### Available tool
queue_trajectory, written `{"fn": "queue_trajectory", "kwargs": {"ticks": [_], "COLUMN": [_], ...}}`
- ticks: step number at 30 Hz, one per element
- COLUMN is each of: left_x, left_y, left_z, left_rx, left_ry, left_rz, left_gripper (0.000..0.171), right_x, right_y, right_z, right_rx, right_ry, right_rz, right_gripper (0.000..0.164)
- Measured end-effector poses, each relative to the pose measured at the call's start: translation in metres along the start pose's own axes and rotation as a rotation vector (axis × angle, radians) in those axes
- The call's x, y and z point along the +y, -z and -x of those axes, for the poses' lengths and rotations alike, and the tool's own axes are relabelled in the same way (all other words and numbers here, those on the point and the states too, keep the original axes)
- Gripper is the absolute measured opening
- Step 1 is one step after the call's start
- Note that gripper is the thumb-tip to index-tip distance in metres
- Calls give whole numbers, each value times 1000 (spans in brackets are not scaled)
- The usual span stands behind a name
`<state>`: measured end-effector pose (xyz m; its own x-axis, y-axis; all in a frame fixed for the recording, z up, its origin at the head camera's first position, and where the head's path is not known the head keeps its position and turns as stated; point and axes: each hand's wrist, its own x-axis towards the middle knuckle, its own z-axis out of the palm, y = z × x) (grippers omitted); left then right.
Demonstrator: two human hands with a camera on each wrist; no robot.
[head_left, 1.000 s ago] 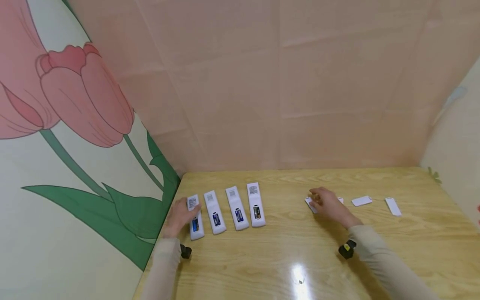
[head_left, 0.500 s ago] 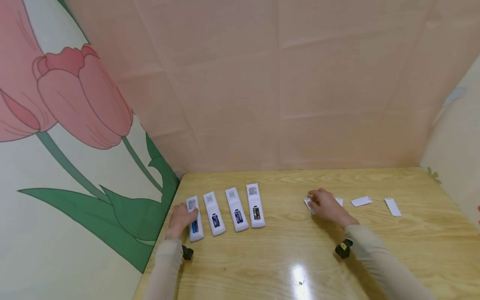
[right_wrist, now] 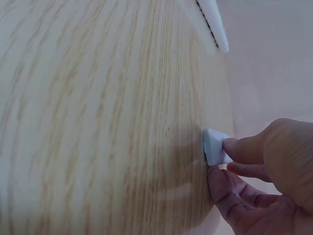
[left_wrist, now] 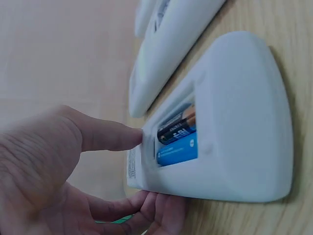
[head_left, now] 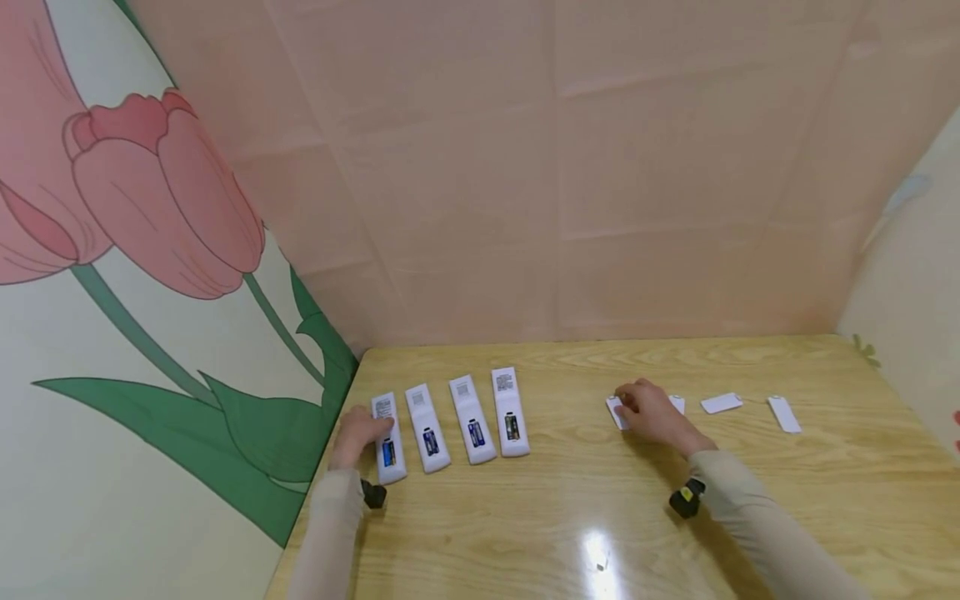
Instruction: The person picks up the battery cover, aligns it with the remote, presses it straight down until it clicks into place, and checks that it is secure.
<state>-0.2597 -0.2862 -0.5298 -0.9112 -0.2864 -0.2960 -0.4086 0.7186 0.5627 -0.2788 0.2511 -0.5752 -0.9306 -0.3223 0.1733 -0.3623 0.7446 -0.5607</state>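
Observation:
A white remote control [head_left: 389,467] lies face down at the left end of a row, its battery bay uncovered. Two batteries [left_wrist: 177,149] sit in that bay, one blue, one dark with a copper end. My left hand [head_left: 358,435] grips this remote, thumb on its back and fingers along the outer side. Well to the right, my right hand [head_left: 656,415] pinches a small white battery cover [right_wrist: 216,147] low at the tabletop. In the right wrist view its thumb lies on the cover, with fingertips at the cover's lower edge.
Beside the held remote lie a second remote [head_left: 429,427], a third remote [head_left: 473,420] and a fourth remote [head_left: 512,411], all with batteries showing. Past the right hand are one battery cover [head_left: 722,403] and another cover [head_left: 784,414]; a further cover [head_left: 677,403] is partly hidden behind that hand.
Both hands stay nearly in place. The left hand shifts slightly back along the remote, baring more of its batteries. The right hand's fingers remain at the same cover.

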Motion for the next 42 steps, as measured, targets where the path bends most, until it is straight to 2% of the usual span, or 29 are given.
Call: {"fn": "queue_trajectory", "kwargs": {"ticks": [6,14,25,35,42], "left_x": [1,1,-1,-9,-14], "left_y": [3,2,2,-2,-2], "left_z": [2,-2,-1,-12,-15], "left_rx": [-1,-16,-17,-12,-33], "left_ry": [-6,6,8,18,7], "left_rz": [45,65,93,116,147], "left_gripper": [37,42,30,21,37], "right_x": [-1,-2,3,0,0], "right_y": [1,3,1,2,3], "right_z": [0,2,3,10,10], "right_rx": [-28,-30,1,41,58], "right_ry": [-47,-78,-91,-106,-99], "right_rz": [-36,-57,-118,-167,-201], "right_gripper": [23,20,15,14,15]}}
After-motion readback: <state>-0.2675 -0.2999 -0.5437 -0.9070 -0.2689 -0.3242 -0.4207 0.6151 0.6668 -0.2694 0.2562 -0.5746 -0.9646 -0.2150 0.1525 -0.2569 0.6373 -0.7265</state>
